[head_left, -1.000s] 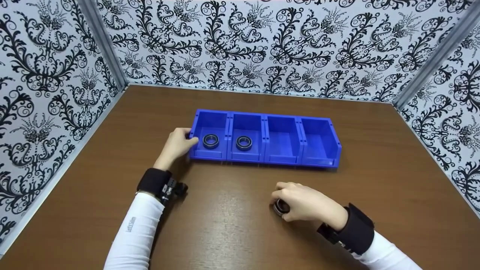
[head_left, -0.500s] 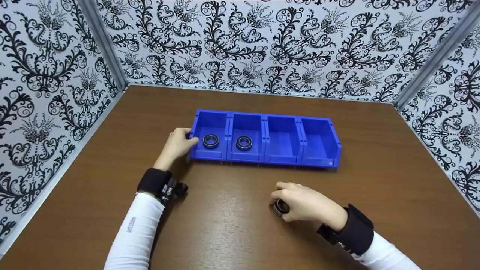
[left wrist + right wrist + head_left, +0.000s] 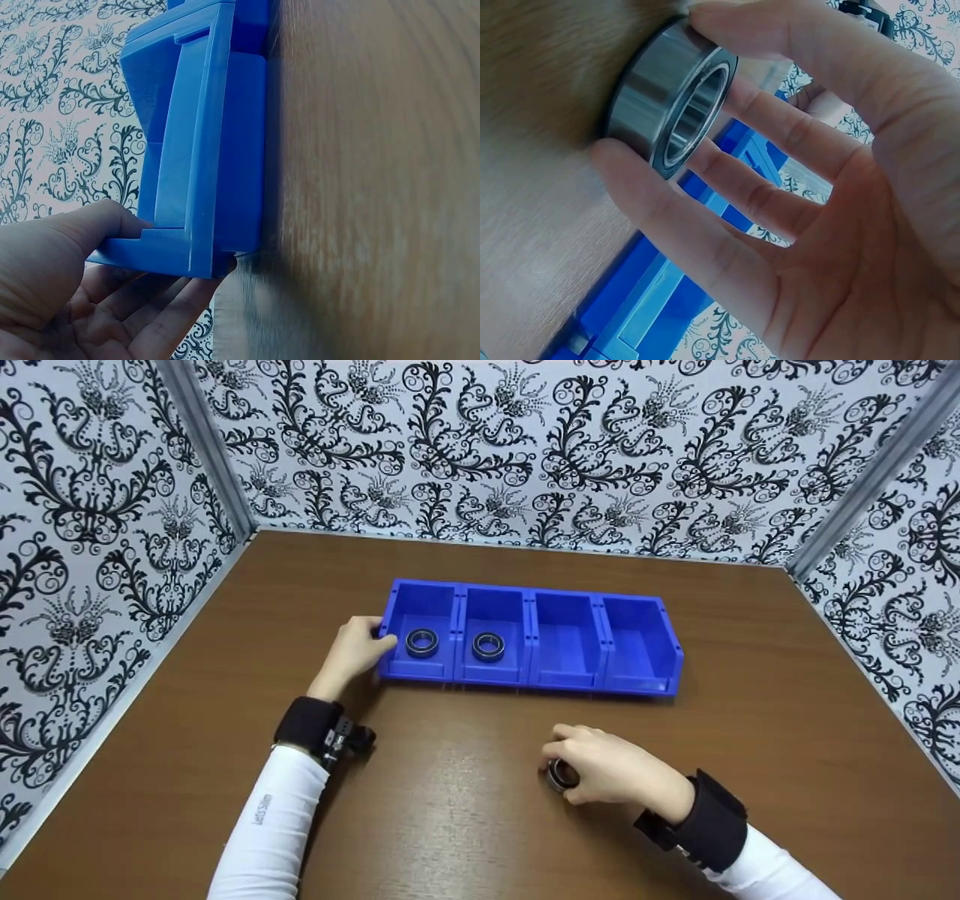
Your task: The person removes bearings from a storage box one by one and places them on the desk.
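My right hand [image 3: 611, 765] pinches a steel ball bearing [image 3: 671, 97] between thumb and fingers, down on the wooden table in front of the bins. In the head view that bearing is partly covered by the hand. My left hand [image 3: 354, 651] grips the left side wall of a row of joined blue bins [image 3: 566, 685], thumb over the rim and fingers outside, as the left wrist view shows. One bearing [image 3: 421, 643] lies flat in the leftmost bin, and another bearing [image 3: 488, 647] lies in the bin beside it. The two right-hand bins hold nothing visible.
The brown wooden table [image 3: 450, 825] extends around the bins on all sides. Patterned panels [image 3: 480, 457] with grey corner posts [image 3: 206, 442] stand along its back and both sides. Each wrist wears a black strap [image 3: 307, 724] with a small camera.
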`<state>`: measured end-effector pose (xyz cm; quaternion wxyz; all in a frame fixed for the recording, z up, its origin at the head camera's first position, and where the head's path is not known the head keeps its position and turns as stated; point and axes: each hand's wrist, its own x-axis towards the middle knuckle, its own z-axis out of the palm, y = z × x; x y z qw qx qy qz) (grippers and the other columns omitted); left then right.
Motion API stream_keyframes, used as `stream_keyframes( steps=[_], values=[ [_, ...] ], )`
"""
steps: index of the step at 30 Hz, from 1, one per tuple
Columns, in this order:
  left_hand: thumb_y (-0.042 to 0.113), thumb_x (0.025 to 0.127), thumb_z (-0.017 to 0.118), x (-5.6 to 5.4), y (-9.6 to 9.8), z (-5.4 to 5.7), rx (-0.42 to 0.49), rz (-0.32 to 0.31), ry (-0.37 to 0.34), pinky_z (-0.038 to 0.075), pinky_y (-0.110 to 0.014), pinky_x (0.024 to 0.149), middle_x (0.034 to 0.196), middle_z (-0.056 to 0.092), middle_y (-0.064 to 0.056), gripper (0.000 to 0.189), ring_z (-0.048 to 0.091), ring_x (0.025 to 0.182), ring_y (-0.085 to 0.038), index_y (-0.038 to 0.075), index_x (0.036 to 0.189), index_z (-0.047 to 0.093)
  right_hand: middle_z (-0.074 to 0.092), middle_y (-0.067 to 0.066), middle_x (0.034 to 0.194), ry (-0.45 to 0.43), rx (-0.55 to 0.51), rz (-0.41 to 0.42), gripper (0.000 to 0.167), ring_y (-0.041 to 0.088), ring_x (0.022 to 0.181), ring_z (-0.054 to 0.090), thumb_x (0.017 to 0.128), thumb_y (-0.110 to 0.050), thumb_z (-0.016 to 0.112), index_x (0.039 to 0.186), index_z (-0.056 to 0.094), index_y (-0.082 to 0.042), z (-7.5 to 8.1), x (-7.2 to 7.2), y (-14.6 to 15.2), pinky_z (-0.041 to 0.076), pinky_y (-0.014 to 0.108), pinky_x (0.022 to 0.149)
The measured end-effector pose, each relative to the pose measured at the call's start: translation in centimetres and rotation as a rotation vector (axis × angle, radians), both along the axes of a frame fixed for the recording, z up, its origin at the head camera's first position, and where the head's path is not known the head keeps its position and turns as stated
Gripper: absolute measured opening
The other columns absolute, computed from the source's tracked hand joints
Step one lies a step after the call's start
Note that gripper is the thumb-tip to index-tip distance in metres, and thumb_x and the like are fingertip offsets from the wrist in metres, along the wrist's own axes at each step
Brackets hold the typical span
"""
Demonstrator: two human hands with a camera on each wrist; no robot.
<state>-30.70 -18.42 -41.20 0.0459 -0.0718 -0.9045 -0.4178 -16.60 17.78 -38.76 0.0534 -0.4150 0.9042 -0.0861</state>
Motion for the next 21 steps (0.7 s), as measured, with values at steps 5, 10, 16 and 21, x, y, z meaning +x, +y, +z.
stream_keyframes(
  steps=[5,10,16,21],
  values=[
    [0.008,0.086,0.06,0.0,0.03,0.06,0.003,0.0,-0.002,0.046,-0.039,0.079,0.09,0.067,-0.01,0.031,0.056,0.082,-0.025,-0.006,0.111,0.072,0.054,0.001,0.092,-0.002,-0.003,-0.004,0.034,0.019,0.078,0.054,0.065,-0.008,0.084,0.095,0.069,-0.012,-0.05,0.0,0.0,0.047,0.037,0.065],
    [0.007,0.087,0.06,0.04,0.07,0.11,0.007,0.003,-0.012,0.048,-0.042,0.083,0.097,0.069,-0.015,0.036,0.057,0.085,-0.026,-0.007,0.118,0.071,0.055,0.001,0.093,0.0,-0.011,-0.006,0.034,0.021,0.079,0.056,0.064,-0.008,0.083,0.095,0.069,-0.012,-0.04,0.05,-0.05,0.048,0.037,0.066],
    [0.006,0.086,0.06,0.12,0.12,0.09,0.014,0.007,-0.006,0.049,-0.045,0.085,0.1,0.07,-0.018,0.038,0.059,0.085,-0.027,-0.008,0.12,0.069,0.055,0.001,0.092,0.004,-0.011,-0.01,0.033,0.021,0.079,0.055,0.064,-0.008,0.083,0.094,0.069,-0.013,-0.05,0.08,-0.05,0.047,0.038,0.066],
    [0.006,0.086,0.06,0.08,0.05,0.05,0.01,0.005,0.006,0.049,-0.042,0.081,0.095,0.07,-0.015,0.035,0.058,0.082,-0.026,-0.007,0.116,0.071,0.056,0.001,0.092,0.006,-0.024,-0.001,0.034,0.02,0.078,0.056,0.064,-0.007,0.083,0.096,0.071,-0.014,-0.26,0.05,0.0,0.047,0.036,0.066]
  ],
)
